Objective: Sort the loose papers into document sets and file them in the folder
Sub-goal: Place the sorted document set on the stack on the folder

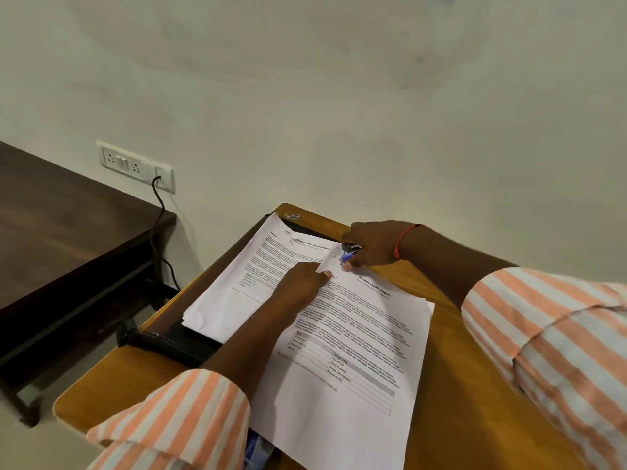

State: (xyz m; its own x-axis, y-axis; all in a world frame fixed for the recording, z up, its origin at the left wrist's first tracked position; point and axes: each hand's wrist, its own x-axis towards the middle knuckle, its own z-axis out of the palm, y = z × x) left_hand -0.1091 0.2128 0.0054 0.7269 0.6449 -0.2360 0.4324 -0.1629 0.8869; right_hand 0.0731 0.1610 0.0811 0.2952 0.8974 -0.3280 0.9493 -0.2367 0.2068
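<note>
Left hand (298, 283) pinching papers (356, 368), right hand (373, 245) gripping stapler (349, 254), heading end pointing away

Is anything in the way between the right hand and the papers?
Nothing visible. The right hand holds a small blue tool right at a corner of the papers; the left hand rests on them.

A dimly lit indoor scene is shown under soft, even light, with a greenish cast over the wall (339, 79). The white papers (339, 385) are rendered brightest, without glare. The dark table (68, 215) is sunk in shadow. Lines near the edges are bent by wide-angle distortion, and fine print is slightly blurred.
</note>
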